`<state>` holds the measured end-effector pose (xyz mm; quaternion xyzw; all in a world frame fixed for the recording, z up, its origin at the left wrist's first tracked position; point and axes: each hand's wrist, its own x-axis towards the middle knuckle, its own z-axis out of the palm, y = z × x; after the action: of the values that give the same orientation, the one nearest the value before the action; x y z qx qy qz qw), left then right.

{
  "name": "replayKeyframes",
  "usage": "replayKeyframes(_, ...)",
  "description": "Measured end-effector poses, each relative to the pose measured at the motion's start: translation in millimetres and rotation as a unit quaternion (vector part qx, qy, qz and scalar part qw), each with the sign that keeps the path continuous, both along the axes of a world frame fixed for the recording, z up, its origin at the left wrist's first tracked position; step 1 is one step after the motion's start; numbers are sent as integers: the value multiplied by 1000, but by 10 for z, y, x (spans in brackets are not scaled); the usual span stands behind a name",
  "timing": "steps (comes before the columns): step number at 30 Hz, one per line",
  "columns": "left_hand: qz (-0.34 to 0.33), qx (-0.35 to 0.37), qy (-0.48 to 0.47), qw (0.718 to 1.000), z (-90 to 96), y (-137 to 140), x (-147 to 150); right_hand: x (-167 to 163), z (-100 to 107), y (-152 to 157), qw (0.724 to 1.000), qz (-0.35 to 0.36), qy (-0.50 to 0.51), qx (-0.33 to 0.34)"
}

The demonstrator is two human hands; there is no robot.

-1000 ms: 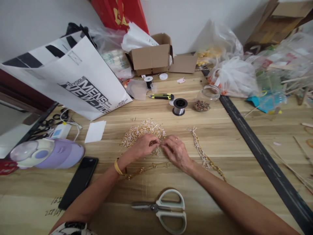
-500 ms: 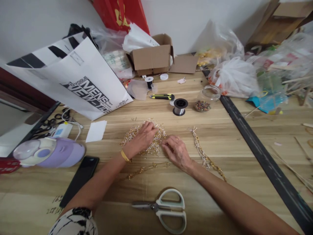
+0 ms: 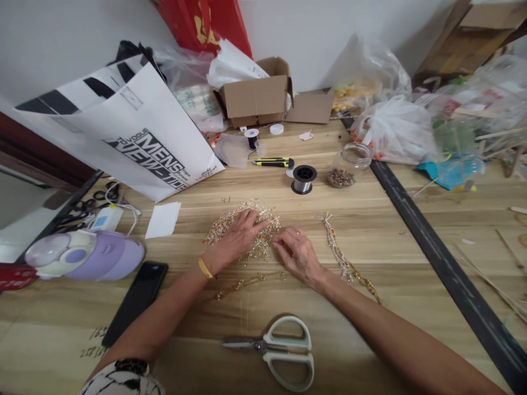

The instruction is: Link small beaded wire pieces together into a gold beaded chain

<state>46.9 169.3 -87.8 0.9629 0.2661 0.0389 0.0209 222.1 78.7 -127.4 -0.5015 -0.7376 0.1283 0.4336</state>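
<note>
A heap of small gold and clear bead links (image 3: 220, 227) lies on the wooden table. My left hand (image 3: 236, 233) rests on top of it from the left, thumb and fingers a little apart among the links. At the heap's right edge, my right hand (image 3: 300, 253) has thumb and forefinger pinched together; whatever is between them is too small to make out. A gold beaded chain (image 3: 241, 284) lies just below the heap. To the right of my right hand is a bundle of gold and clear chains (image 3: 340, 255).
White-handled scissors (image 3: 288, 348) lie in front. Behind the heap are a wire spool (image 3: 303, 180), a box cutter (image 3: 272, 162) and a glass jar of beads (image 3: 343, 173). A phone (image 3: 138, 302), a purple bottle (image 3: 102, 255) and a large paper bag (image 3: 152, 131) stand or lie left.
My left hand has shifted slightly left and down over the heap, and its thumb and fingers have spread apart. My right hand keeps its place and pinch.
</note>
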Motion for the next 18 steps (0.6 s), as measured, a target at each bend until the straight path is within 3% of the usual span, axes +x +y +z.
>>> replayKeyframes(18,-12,-3,-17,1000,27,79,139,0,3,2,1000,-2,3,0)
